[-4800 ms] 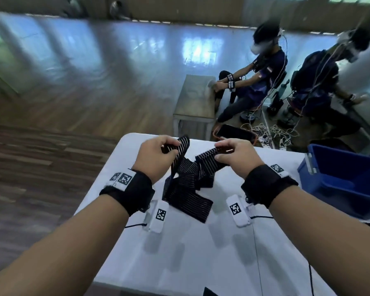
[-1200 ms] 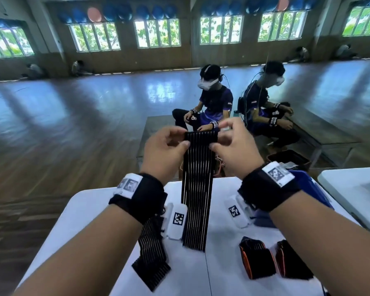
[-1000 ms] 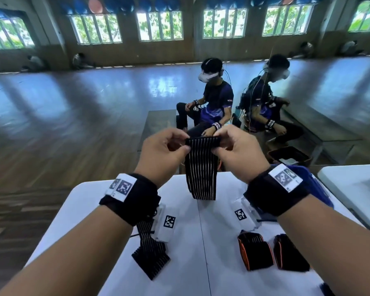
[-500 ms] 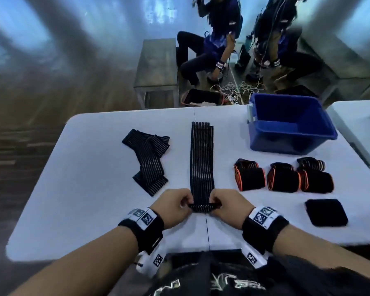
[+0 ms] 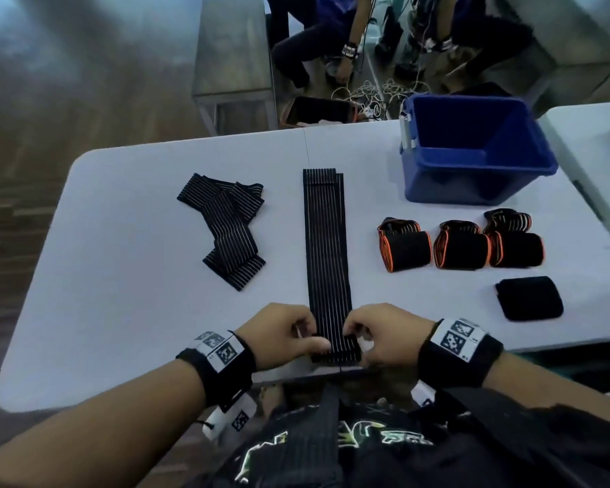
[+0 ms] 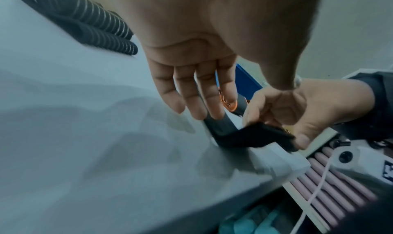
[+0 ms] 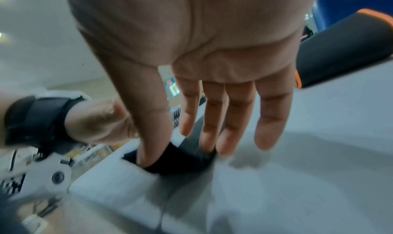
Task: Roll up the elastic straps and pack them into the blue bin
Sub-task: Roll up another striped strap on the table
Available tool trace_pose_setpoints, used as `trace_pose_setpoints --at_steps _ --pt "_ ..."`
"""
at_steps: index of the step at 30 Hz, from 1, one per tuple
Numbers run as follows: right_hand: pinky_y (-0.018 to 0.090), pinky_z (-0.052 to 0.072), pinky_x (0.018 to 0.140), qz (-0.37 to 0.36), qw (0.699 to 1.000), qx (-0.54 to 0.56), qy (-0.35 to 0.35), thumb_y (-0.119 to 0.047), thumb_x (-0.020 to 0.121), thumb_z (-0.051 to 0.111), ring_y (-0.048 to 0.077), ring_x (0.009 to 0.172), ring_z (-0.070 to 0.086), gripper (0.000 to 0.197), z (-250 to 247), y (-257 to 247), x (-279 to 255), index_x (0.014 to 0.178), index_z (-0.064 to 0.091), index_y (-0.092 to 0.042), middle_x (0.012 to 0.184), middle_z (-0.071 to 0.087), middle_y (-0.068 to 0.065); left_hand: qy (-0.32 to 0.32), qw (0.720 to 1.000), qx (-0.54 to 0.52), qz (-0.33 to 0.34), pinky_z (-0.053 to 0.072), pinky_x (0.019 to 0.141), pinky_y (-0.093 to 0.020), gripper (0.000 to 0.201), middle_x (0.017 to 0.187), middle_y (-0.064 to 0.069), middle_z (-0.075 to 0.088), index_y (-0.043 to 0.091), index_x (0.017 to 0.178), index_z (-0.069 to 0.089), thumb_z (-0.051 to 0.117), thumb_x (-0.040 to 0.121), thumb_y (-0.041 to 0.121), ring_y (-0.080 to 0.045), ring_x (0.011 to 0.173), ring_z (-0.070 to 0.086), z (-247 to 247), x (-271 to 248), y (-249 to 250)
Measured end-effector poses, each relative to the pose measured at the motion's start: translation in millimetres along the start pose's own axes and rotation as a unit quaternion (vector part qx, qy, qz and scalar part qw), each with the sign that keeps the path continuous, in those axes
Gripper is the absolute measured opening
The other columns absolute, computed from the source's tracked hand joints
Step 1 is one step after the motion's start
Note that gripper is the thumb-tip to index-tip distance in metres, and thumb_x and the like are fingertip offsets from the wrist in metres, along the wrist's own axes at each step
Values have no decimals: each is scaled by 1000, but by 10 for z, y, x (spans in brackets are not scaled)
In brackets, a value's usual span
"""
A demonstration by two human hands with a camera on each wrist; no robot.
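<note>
A long black striped strap [image 5: 326, 248] lies flat down the middle of the white table [image 5: 127, 311]. Its near end is turned over into a small fold at the front edge. My left hand [image 5: 312, 341] pinches that fold from the left, fingers [image 6: 197, 106] resting on the band. My right hand [image 5: 353, 339] pinches it from the right, thumb [image 7: 149, 150] pressed on the dark fold [image 7: 182, 160]. The blue bin [image 5: 472, 177] stands at the far right, with nothing visible inside.
A second striped strap [image 5: 226, 230] lies crumpled at the left. Three rolled straps with orange edges [image 5: 460, 248] sit in a row in front of the bin, and a plain black roll [image 5: 529, 297] lies nearer. Other people sit on the floor beyond the table.
The strap was held up in the air by both hands, then laid flat along the table. Since half a second ago its near end has been turned over into a small fold.
</note>
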State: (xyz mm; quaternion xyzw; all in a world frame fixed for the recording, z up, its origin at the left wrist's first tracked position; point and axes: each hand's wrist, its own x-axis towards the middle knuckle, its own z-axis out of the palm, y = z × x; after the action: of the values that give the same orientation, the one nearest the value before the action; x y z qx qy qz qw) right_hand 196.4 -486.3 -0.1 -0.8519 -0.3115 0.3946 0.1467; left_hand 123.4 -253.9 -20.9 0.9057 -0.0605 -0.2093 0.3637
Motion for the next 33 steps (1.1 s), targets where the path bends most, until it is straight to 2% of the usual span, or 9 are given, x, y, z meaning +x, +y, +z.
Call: trace_pose_setpoints --at_steps 4,8,12,18,23,26,28,30,33 --pt "29 56 84 23 994 104 28 -15 71 85 13 90 66 50 -458 -8 107 116 65 -24 107 67 -10 62 998 -6 -25 50 65 -29 40 70 8 64 28 80 65 54 88 65 -7 67 59 -376 260 -74" --pt "11 50 63 19 976 161 147 -10 82 76 10 73 63 25 -978 37 470 103 68 -19 95 70 -2 145 986 -36 -70 54 68 -32 33 77 6 69 23 83 66 56 96 51 -11 67 62 -810 705 -159" --pt "33 56 67 100 928 277 228 -9 89 67 19 74 61 11 -1363 100 1025 98 64 -15 87 66 9 204 969 -93 -101 60 77 -43 23 82 3 71 25 85 65 59 94 45 -18 76 71 -1105 1283 -343" --pt "38 62 74 193 888 345 234 -12 89 60 25 81 65 21 -1543 334 1620 78 51 -27 90 63 3 221 957 -139 -130 59 87 -48 25 90 8 68 29 95 65 56 87 51 -17 86 68 -1159 1858 -492" --pt "13 31 46 181 844 459 212 -16 104 27 14 35 40 30 -1610 383 1770 74 30 -19 38 44 4 212 955 -169 -121 59 89 -46 28 91 11 70 35 90 65 55 79 60 -15 92 70 -1093 2100 -494" --pt "20 54 54 197 816 493 229 -6 98 46 16 53 58 24 -1641 394 1870 79 49 -20 65 60 3 214 942 -228 -121 59 88 -49 24 90 8 70 33 91 65 60 78 52 -19 88 72 -1094 2179 -483" --pt "27 60 60 178 789 529 256 -1 96 49 18 64 62 22 -1616 425 1936 105 62 -16 78 58 6 215 929 -276 -122 61 85 -47 18 89 5 68 26 95 66 61 83 38 -17 78 70 -1107 2201 -453" --pt "23 56 52 155 743 600 251 5 99 41 16 59 62 35 -1586 435 1988 130 52 -8 80 55 12 214 921 -301 -122 62 82 -43 16 89 3 67 22 99 66 60 86 28 -15 76 67 -1124 2204 -420" --pt "28 58 65 146 794 523 274 5 94 53 17 75 67 36 -1583 406 1987 127 55 -9 94 63 13 214 918 -311 -122 59 80 -38 17 92 2 66 18 104 66 60 88 21 -16 79 68 -1154 2171 -419"
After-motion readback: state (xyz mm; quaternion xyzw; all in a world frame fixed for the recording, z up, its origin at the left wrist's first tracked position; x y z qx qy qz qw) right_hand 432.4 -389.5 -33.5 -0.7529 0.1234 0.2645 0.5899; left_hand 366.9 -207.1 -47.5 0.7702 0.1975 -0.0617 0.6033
